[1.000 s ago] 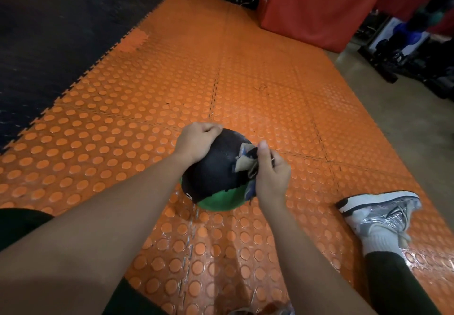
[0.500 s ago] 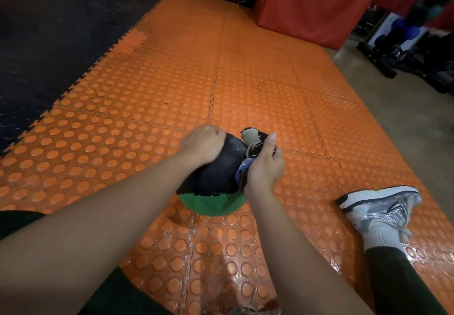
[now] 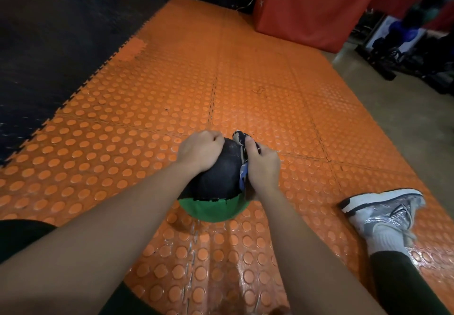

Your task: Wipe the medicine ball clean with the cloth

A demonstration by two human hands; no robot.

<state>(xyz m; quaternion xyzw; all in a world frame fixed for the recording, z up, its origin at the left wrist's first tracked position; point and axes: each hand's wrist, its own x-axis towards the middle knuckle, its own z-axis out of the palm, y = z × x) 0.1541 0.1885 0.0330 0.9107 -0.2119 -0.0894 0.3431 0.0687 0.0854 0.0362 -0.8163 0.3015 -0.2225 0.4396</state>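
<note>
Black-and-green medicine ball (image 3: pixel 216 182) on the orange studded floor mat (image 3: pixel 147 123), between the legs. Since a second ago: cloth (image 3: pixel 242 157) carried up from the ball's right flank toward its top, so wiping underway, far side probably yet to do. Left hand (image 3: pixel 200 148) curled over the top, steadying; right hand (image 3: pixel 261 164) clutching the cloth. Count: one ball, one cloth, two hands, one shoe (image 3: pixel 383 210).

right hand (image 3: pixel 263 167) with cloth (image 3: pixel 242 140) now shifted from the near face of medicine ball (image 3: pixel 216 182) up to its far top edge, more green underside now exposed
</note>
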